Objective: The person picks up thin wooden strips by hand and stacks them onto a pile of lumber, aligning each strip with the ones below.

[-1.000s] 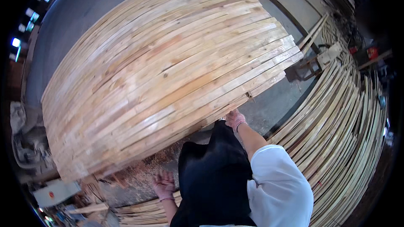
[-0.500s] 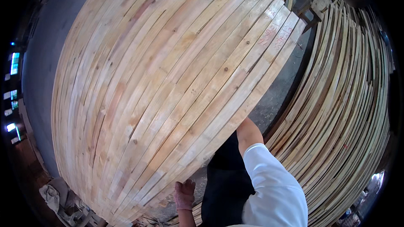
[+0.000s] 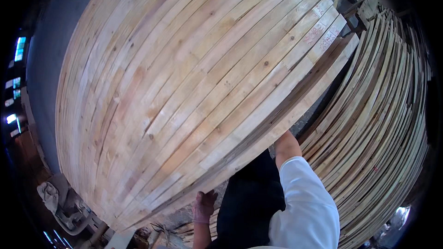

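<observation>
Long pale wooden boards (image 3: pixel 198 80) lie side by side in a broad layer before me. The nearest one, a long wooden board (image 3: pixel 295 113), stands apart from its neighbour, with a dark gap between them that widens toward the far right end. At this board's near edge, low in the picture, is my left hand (image 3: pixel 203 206) in a pinkish glove, its fingers curled against the edge. My right forearm (image 3: pixel 287 147), below a white sleeve, reaches under the same board farther along. The board hides my right hand.
A large stack of thin wooden strips (image 3: pixel 369 124) fills the right side. Loose wood pieces lie on the floor beneath my left hand. Crumpled cloth (image 3: pixel 53 200) sits at the lower left. A wooden frame (image 3: pixel 367 7) stands at the far right.
The nearest board has shifted toward me and to the right, opening a gap beside the layer. My right arm has moved slightly right with it. The view has shifted a little.
</observation>
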Available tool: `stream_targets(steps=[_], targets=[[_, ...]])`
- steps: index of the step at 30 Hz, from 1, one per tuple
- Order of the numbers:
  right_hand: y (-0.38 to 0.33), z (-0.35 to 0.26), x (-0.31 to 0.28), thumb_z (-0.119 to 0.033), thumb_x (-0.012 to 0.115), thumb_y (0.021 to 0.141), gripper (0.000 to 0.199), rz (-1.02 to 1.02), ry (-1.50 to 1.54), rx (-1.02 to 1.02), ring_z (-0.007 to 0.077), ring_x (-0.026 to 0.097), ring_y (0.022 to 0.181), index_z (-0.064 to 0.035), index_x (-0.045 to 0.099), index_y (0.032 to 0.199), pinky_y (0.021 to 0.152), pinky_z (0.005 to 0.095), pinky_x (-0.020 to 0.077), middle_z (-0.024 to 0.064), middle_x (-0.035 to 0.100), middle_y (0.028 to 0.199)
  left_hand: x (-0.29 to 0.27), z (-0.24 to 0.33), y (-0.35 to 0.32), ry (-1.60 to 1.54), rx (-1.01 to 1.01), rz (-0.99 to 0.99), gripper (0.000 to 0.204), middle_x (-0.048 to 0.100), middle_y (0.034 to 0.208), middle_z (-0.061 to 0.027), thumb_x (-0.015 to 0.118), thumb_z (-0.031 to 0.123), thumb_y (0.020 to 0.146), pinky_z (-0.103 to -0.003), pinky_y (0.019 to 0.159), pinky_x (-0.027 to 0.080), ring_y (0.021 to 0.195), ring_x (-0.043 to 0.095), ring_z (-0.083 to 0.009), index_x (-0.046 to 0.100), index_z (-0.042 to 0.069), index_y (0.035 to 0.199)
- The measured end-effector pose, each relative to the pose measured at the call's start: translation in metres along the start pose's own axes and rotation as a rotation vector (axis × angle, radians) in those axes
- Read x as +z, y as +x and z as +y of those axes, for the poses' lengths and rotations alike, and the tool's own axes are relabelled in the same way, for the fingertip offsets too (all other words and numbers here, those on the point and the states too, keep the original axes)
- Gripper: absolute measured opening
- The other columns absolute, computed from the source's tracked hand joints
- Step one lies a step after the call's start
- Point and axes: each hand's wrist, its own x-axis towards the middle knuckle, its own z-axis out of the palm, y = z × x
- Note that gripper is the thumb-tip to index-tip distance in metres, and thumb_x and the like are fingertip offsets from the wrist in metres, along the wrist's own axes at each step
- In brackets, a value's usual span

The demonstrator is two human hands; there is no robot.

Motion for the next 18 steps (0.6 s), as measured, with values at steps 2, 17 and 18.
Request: stream_targets(steps=[2,17,18], targets=[[-0.022,0.000,-0.014,-0.041,0.044,0.100,0.039,-0.058,-0.342,-0.131,0.0250,0.051,0.123,-0.0164,0.059,0.126,0.096,0.0418,0.0465,0.0109,0.057,0.131,-0.003,-0.008,0.002,-0.015,0.001,-0.001,0.029,0.063,0.126,-0.0127,0.070,0.038,0.088,-0.057,0.107,0.040,0.122,0.055,-0.0342,0.066,0.016,0.107],[-0.243,-0.142,-0.165,-0.021,0.058,0.087,0.050,0.134,-1.712,-1.493,0.0324,0.047,0.131,-0.0071,0.051,0.135,0.114,0.0451,0.0321,0.0143,0.055,0.137,0.017,-0.042,0.024,-0.191,0.215,0.118,0.057,0.060,0.133,-0.0132,0.063,0.042,0.095,-0.046,0.090,0.052,0.113,0.061,-0.0300,0.048,0.011,0.140],[-0.237,-0.149,-0.166,-0.019,0.063,0.085,0.053,0.052,-1.750,-1.494,0.0326,0.047,0.131,-0.0074,0.051,0.135,0.114,0.0445,0.0322,0.0144,0.055,0.136,0.011,-0.043,0.023,-0.422,0.209,0.065,0.058,0.057,0.136,-0.0137,0.062,0.044,0.095,-0.046,0.089,0.052,0.112,0.061,-0.0302,0.048,0.010,0.139]])
